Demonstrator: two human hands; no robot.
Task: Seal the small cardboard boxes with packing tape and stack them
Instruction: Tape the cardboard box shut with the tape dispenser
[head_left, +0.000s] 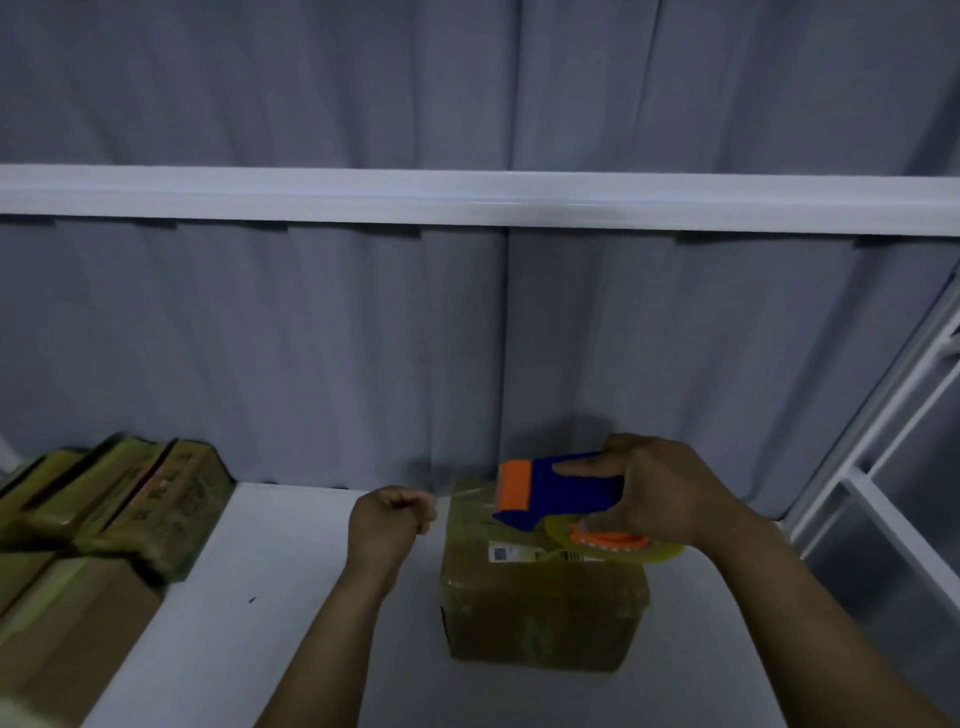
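Observation:
A small cardboard box (540, 597) with a white label stands on the white table (270, 597), right of centre. My right hand (660, 493) grips a blue and orange tape dispenser (550, 491) just above the box's top; its clear tape roll (613, 543) hangs over the right side. A strip of clear tape (467, 496) runs from the dispenser leftwards to my left hand (389, 519), which pinches its end beside the box's far left corner.
Several more cardboard boxes (119, 504) are piled at the left edge of the table, with larger ones (62, 623) in front. A grey curtain hangs behind. A white metal rail (467, 200) crosses above, and a white frame (883, 441) stands at the right.

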